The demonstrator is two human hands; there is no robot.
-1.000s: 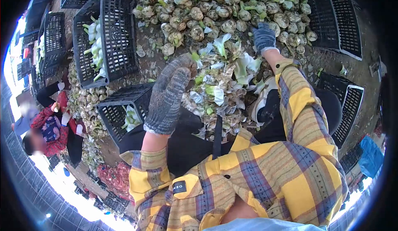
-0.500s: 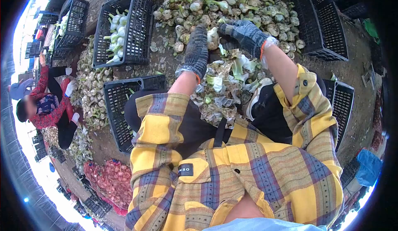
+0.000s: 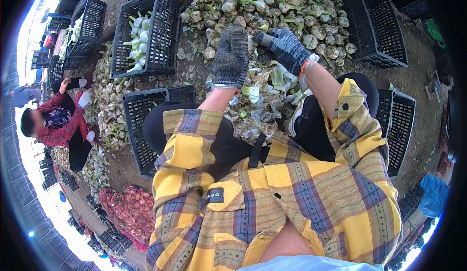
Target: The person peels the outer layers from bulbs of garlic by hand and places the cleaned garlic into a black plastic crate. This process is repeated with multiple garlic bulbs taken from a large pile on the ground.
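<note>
In a dark grey knit glove, my left hand [image 3: 231, 52] is closed around a garlic bulb [image 3: 251, 45], which is mostly hidden between my hands. My right hand [image 3: 286, 48], gloved the same way, has its fingers curled in against the bulb from the other side. Just beyond both hands spreads a heap of dirty garlic bulbs [image 3: 272, 5] with cut stems. Below them, a pile of peeled garlic skins [image 3: 260, 100] lies on the ground between my legs.
A black crate [image 3: 168, 42] at the left holds clean white garlic [image 3: 140, 39]. Other black crates stand by my left knee [image 3: 136, 134], at the right [image 3: 382, 32] and by my right knee [image 3: 403, 130]. A co-worker [image 3: 61, 115] sits far left beside more garlic. A red net sack [image 3: 127, 212] lies lower left.
My left hand has turned, its back now facing up, and the bulb is more covered. My right hand has come slightly lower. The co-worker's head and raised hand have shifted.
</note>
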